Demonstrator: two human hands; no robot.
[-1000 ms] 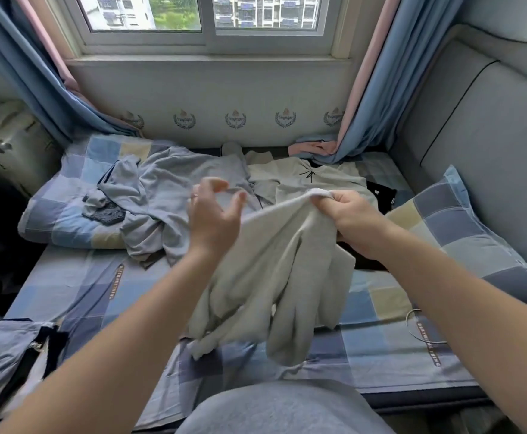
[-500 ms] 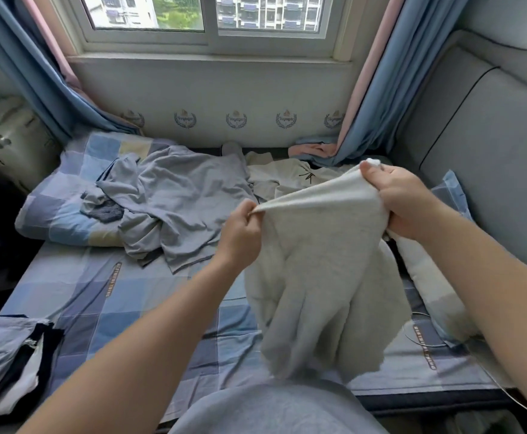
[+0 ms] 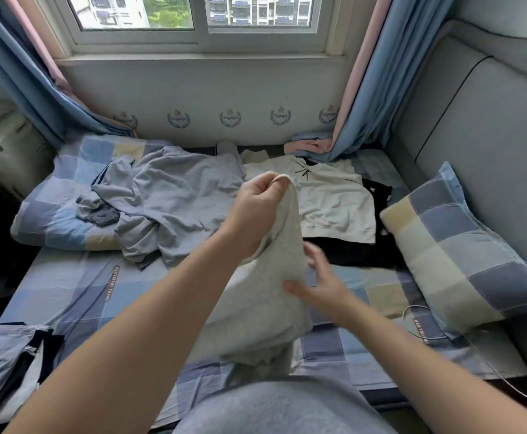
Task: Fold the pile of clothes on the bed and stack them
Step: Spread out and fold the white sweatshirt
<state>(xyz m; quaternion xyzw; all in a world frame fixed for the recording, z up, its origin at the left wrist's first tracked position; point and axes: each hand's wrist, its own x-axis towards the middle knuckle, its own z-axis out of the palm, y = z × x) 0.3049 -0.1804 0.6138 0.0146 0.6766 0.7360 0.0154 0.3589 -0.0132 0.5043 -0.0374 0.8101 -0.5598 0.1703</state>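
One stack done at the near-left corner of the bed; left hand pinches a pale garment, right hand splayed against it, pile unfolded.

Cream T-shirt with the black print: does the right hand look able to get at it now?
Probably yes. The right hand is open, and the cream T-shirt lies beyond it with nothing on top; the grey garment held by the left hand hangs to one side.

right hand released grey garment edge, dropped lower
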